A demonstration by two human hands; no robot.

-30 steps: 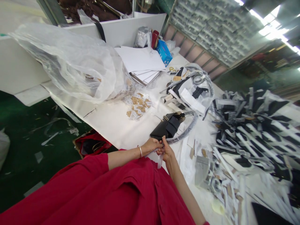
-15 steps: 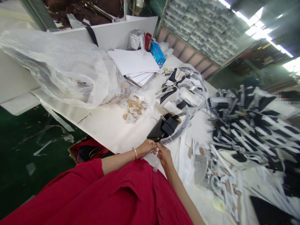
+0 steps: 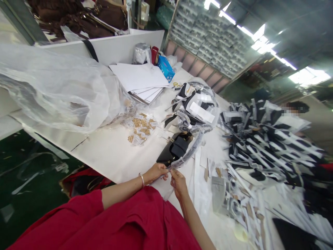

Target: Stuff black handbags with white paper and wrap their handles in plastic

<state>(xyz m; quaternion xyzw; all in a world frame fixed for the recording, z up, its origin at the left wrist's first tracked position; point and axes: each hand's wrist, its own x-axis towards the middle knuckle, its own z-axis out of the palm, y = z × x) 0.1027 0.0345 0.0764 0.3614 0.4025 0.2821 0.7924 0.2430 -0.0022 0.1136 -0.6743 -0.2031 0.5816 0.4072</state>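
Note:
A small black handbag (image 3: 164, 157) with gold-coloured fittings lies on the white table in front of me. Its strap (image 3: 191, 153), wrapped in clear plastic, curves round the bag's right side down to the near end. There my left hand (image 3: 158, 171) pinches at the strap's end, thumb against fingers. Close beside it, almost touching, my right hand (image 3: 179, 181) is closed in a pinch on the same end. The fingertips cover the exact spot they grip.
Small tags (image 3: 142, 127) lie in a heap left of the bag. Behind are more wrapped bags (image 3: 201, 110), white sheets (image 3: 140, 74) and a blue box (image 3: 165, 68). A big plastic bag (image 3: 88, 90) covers the left. Many wrapped black pieces (image 3: 270, 146) and scraps fill the right.
The view has shifted, so the scene sits a little further left and lower. Both hands still pinch at the strap's end, and the bag stays in front of them.

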